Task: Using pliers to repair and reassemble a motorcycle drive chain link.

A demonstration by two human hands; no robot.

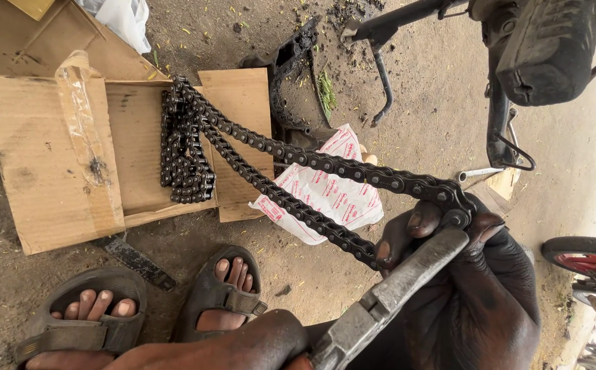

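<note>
Two hands on chain (277, 154): left hand (476, 288) pinches chain end, right hand (257, 346) grips pliers (394, 291) closed

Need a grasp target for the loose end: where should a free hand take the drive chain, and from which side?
Take the drive chain on its two taut runs midway between the piled links on the cardboard and the hand pinching the loop. There the runs hang clear of the ground, side plates exposed. Come from above with the grip across the plates; near the loop, the pliers crowd it.
</note>
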